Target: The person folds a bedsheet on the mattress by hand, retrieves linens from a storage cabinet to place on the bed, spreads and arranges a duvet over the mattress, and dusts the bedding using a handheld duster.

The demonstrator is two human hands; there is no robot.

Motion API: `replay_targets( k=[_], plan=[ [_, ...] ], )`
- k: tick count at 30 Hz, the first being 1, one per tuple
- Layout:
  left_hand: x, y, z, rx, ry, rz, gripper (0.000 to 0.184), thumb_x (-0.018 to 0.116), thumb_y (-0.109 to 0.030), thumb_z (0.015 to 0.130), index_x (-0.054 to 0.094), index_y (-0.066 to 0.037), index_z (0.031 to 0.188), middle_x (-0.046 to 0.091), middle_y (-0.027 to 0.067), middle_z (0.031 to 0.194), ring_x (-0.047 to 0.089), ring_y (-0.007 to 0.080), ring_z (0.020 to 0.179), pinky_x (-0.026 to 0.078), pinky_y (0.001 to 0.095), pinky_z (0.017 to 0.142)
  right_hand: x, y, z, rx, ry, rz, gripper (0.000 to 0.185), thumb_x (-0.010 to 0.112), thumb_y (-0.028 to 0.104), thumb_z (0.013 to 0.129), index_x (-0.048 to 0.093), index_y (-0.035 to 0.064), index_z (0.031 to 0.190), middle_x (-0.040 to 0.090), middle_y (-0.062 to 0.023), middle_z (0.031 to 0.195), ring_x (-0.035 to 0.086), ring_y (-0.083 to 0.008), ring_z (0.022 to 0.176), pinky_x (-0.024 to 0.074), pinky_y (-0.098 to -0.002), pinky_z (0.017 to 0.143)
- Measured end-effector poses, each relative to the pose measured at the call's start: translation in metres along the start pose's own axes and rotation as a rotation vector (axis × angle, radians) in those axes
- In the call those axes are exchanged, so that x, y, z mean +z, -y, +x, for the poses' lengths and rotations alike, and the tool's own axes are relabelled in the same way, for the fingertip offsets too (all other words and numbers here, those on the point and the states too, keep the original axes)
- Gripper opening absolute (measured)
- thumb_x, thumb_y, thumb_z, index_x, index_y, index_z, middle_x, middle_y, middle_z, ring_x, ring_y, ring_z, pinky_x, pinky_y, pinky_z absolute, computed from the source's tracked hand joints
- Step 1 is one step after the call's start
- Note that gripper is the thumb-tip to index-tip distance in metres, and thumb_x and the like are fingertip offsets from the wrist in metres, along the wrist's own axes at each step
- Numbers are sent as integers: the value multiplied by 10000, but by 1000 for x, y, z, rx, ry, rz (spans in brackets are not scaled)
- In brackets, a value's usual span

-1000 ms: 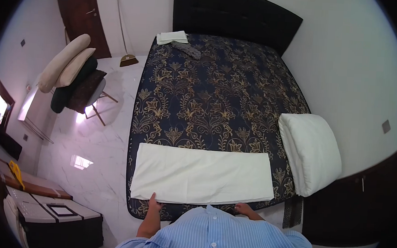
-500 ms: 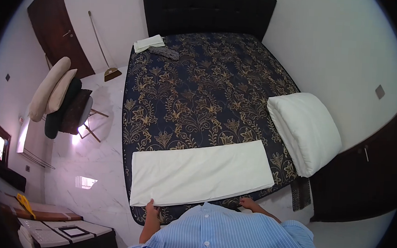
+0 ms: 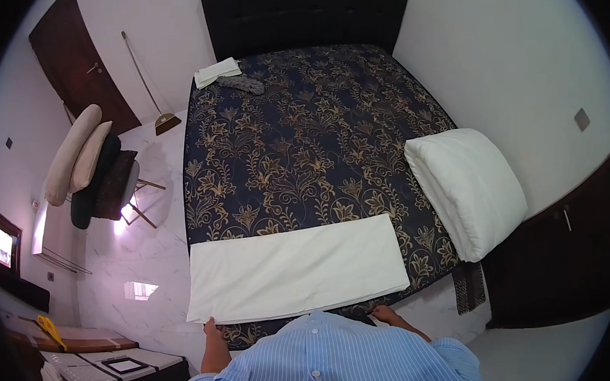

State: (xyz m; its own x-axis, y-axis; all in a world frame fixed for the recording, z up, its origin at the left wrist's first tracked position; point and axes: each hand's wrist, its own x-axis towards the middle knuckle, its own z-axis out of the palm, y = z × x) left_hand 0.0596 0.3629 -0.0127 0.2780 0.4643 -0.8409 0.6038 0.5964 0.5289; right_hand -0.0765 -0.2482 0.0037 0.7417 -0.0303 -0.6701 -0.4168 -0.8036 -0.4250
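Note:
A long folded white sheet (image 3: 296, 270) lies across the near end of the bed's dark, gold-patterned mattress (image 3: 294, 141). My left hand (image 3: 213, 328) is at the sheet's near left corner, thumb against its edge; whether the fingers grip it is hidden. By the mattress's near edge, right of centre and just below the sheet, is my right hand (image 3: 383, 313); its fingers are too small to make out. A thick folded white duvet (image 3: 467, 190) rests on the right side of the mattress. Smaller folded white cloths (image 3: 218, 72) and a grey cloth (image 3: 241, 84) lie at the far left corner.
Pillows (image 3: 73, 155) are stacked on a chair (image 3: 143, 207) at the left. A long-handled broom (image 3: 167, 123) leans on the wall by a brown door (image 3: 82, 62). Boxes (image 3: 98, 366) stand at the lower left. Dark cabinet doors (image 3: 559, 258) are at the right.
The view has turned, so the bed appears tilted. The sheet's left end and my left hand have shifted slightly left relative to the mattress.

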Motion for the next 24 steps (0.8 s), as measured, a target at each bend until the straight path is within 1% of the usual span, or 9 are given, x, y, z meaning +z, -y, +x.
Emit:
replay_targets(
  k=[3,7,9,13,15,18,20,22,24],
  plan=[
    [-26,10,24,-41,215,149,236,436,-298,779,471,-90,886,501,55,711,498,208,583,418,374,504,0,-7,3,50,21,1,258,504,288,654,597,65,743,570,-134,768,541,-284,745,430,-361,657],
    [-22,31,-8,47,142,481,175,461,-225,740,529,-65,728,483,63,578,430,196,405,367,314,398,1,-18,16,102,-63,65,250,515,291,642,605,71,719,573,-131,758,546,-281,729,433,-360,651],
    [-40,37,-25,112,132,576,186,462,-226,735,534,-55,726,492,75,591,443,201,432,373,317,416,1,-20,25,123,-204,125,247,520,295,638,607,74,709,575,-126,754,551,-280,711,435,-360,646],
    [-31,54,-50,366,138,964,230,468,-229,718,551,-14,718,529,124,643,495,224,541,397,328,489,-14,-17,30,188,-230,206,241,522,275,645,600,58,716,577,-128,728,559,-257,685,440,-347,625],
    [-17,49,-68,493,154,1174,252,470,-230,709,560,6,714,548,148,668,521,235,595,410,334,525,-14,-29,36,254,-376,366,226,525,238,655,591,31,718,576,-144,687,565,-216,651,448,-330,572],
    [-2,40,-90,684,206,1506,286,474,-232,695,572,36,709,576,184,707,560,252,677,428,342,579,-6,-60,47,342,-424,508,227,527,226,673,574,18,748,560,-111,629,550,-190,597,446,-325,501],
    [-8,38,-61,659,290,1475,284,477,-235,698,570,33,703,575,172,691,561,241,667,428,334,562,-16,-60,44,446,-625,1028,234,536,251,689,548,23,741,536,-60,606,526,-179,528,432,-316,442],
    [-7,37,-27,599,426,1365,281,483,-241,704,566,27,693,574,147,658,564,221,647,429,318,526,-29,-56,35,555,-709,1143,244,545,267,692,529,27,733,528,-42,621,517,-174,525,422,-318,428],
    [14,25,-72,590,437,1388,278,484,-244,711,561,23,701,569,133,646,560,206,626,427,304,508,-41,-55,29,663,-788,1259,257,553,283,695,510,31,725,519,-25,637,507,-168,523,413,-319,414]
  ],
)
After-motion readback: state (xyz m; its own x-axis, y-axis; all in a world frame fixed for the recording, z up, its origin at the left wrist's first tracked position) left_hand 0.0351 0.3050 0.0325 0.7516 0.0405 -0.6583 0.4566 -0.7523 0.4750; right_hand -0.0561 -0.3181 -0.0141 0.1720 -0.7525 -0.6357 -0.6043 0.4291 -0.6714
